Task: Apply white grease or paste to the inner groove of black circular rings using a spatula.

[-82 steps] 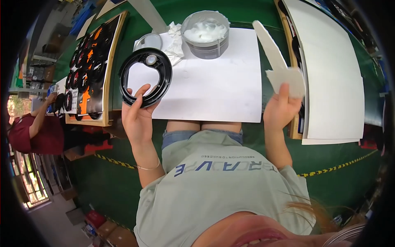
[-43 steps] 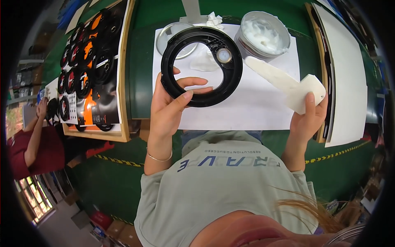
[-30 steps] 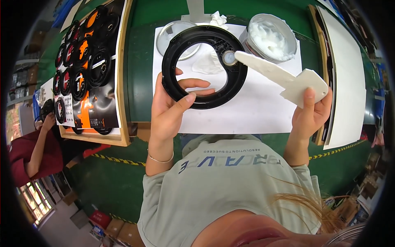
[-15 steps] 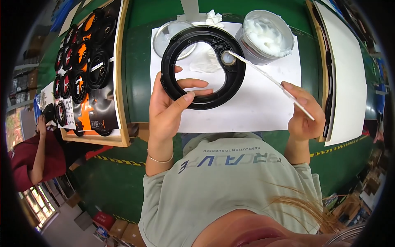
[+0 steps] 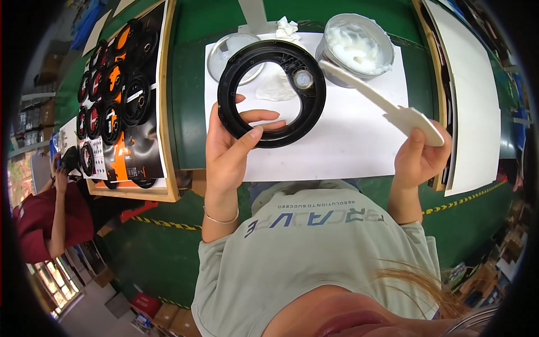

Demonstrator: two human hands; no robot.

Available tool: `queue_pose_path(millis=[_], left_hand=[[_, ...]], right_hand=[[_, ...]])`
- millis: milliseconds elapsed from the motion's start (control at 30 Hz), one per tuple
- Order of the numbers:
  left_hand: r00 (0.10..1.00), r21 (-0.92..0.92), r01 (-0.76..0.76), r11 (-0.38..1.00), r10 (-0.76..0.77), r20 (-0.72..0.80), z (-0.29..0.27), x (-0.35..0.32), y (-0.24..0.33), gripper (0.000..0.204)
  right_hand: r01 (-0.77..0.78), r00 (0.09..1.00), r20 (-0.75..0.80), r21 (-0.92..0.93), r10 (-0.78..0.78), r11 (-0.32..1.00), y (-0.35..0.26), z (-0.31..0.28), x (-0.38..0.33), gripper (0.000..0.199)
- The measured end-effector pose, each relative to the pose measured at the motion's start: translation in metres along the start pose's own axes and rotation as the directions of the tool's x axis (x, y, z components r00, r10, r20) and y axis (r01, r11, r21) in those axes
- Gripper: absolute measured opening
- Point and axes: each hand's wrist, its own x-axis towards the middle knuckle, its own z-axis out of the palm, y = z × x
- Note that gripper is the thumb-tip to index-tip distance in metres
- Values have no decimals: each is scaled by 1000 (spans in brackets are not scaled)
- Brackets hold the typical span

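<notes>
My left hand (image 5: pixel 233 143) grips the lower left rim of a black ring-shaped housing (image 5: pixel 313 109), holding it up over white paper (image 5: pixel 348 151). Thumb on the front, its other fingers show through the opening. On the ring's upper right sits a small round metal-rimmed recess (image 5: pixel 303 79) with whitish stuff in it. My right hand (image 5: pixel 422 151) is closed on the wide end of a white flat spatula (image 5: pixel 387 106). The spatula's narrow tip lies in front of a tub (image 5: pixel 339 67) of white grease (image 5: pixel 359 49), apart from the ring.
Behind the ring are a round clear lid (image 5: pixel 219 53) and crumpled white tissue (image 5: pixel 278 87); another tissue (image 5: pixel 287 29) lies farther back. A wooden-edged tray (image 5: pixel 135 194) at left bears several black ring parts (image 5: pixel 135 101). White boards (image 5: pixel 477 101) stand right. A co-worker in a maroon shirt (image 5: pixel 56 222) is far left.
The spatula's tip has left the round recess and moved right, toward the tub. The spatula has turned so its broad side shows. The ring has shifted slightly left.
</notes>
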Motion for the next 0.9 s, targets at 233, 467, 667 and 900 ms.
queue_pose_path(millis=[233,467,667,900], left_hand=[[1000,17,-23,1000,23,-8,2,-3,2,44],[999,13,-21,1000,21,-24,6,-6,4,46],[998,73,-58,996,61,-30,6,-7,3,49],[995,79,-96,992,98,-29,4,-7,2,49]], right_hand=[[312,851,454,-37,-263,949,-19,6,17,20],[553,690,604,-85,-399,829,-27,16,21,26],[608,653,622,-91,-432,789,-32,18,20,25],[645,630,625,-91,-461,758,-38,18,21,25]])
